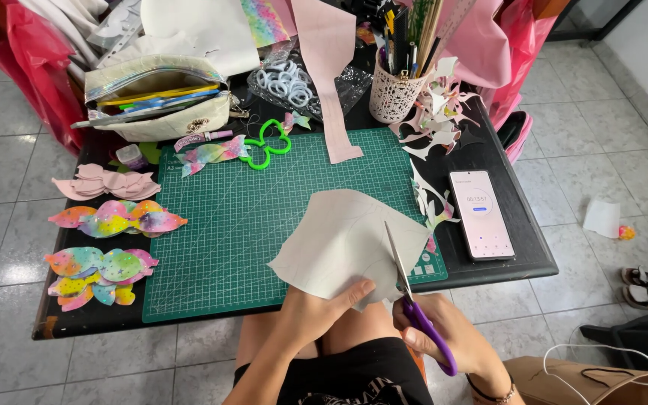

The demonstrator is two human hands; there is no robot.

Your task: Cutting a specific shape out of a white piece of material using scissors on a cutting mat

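Two hands at work over the near edge of the green cutting mat (264, 225). Left hand (316, 307) pinching the pale sheet (339, 240) taut for cutting. Right hand (444, 330) closed through purple-handled scissors (406, 289), blades biting the sheet's edge.

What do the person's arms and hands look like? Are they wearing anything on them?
Both arms are bare, with no sleeves and no gloves. The left hand wears nothing that shows. The right hand has a thin dark bracelet with small beads around the wrist. No rings show on the fingers.
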